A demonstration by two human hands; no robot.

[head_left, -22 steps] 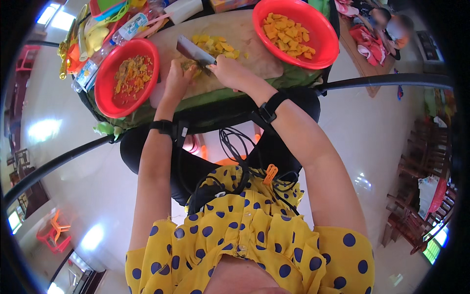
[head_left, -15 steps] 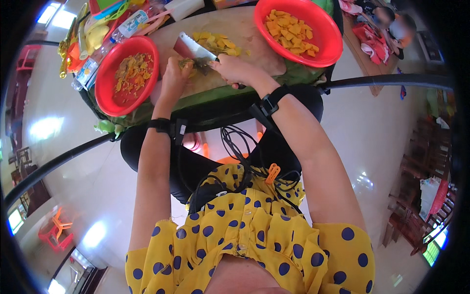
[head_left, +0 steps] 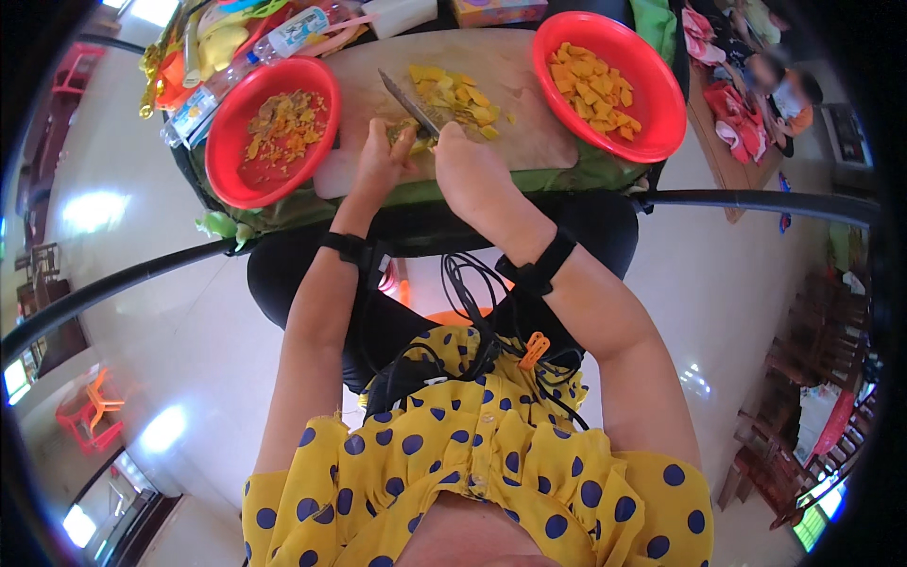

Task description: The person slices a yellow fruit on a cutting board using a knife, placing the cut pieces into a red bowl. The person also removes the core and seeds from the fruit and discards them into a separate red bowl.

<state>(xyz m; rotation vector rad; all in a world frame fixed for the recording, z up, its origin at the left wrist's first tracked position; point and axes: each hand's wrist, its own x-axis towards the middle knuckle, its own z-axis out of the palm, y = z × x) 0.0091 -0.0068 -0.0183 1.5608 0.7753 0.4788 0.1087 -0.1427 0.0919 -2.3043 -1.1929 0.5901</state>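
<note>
At the left end of the cutting board, a red bowl held pumpkin scraps. Over the board's near side, the left hand pinched a green-skinned pumpkin piece. The knife, broad-faced a moment earlier, had rolled nearly edge-on, probably meaning a fresh paring angle; the right hand was closed around its handle. Cut pumpkin pieces lay mid-board. At the board's right end, another red bowl held orange chunks.
</note>
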